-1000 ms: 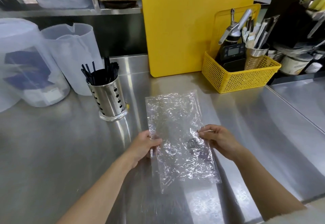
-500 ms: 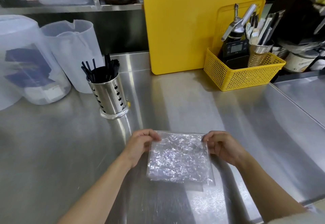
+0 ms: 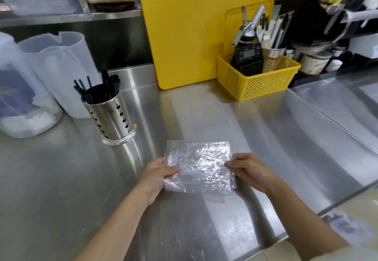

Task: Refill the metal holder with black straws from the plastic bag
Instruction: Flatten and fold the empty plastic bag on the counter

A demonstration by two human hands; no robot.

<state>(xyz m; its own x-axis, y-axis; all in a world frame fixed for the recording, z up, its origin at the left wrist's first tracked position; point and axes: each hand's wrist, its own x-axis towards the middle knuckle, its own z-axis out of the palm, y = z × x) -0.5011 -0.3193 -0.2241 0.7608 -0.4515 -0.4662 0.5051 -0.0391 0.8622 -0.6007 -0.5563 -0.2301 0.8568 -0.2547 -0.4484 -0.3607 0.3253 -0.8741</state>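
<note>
- Your left hand (image 3: 158,175) grips the left edge of the plastic bag (image 3: 199,167): thumb on top, fingers curled under, closed on the film.
- Your right hand (image 3: 248,171) pinches the bag's right edge the same way, fingertips (image 3: 229,164) on top of the film.
- Bag sits between both hands, crinkled, clear, looks folded into a flat rectangle. No straws visible inside. Cannot tell if its underside touches the steel counter (image 3: 266,137) or is held just above it.
- At 10 o'clock from the bag: metal holder (image 3: 109,118), upright on the counter, perforated wall, well apart from both hands.
- Black straws (image 3: 98,90) stand in the holder, tips above the rim, leaning at mixed angles.
- At 9–10 o'clock, past the holder: two translucent plastic containers (image 3: 59,72), the near one just beside the holder.
- At 12 o'clock, far: yellow cutting board (image 3: 184,41) standing upright against the back wall.
- At 1 o'clock, far: yellow basket (image 3: 255,85), touching or just beside the board's right edge. It holds a black timer-like device (image 3: 247,52), a whipper-style dispenser and a metal cup of utensils.
- Upper shelf at 11 o'clock carries stacked brown items, too blurred to identify.
</note>
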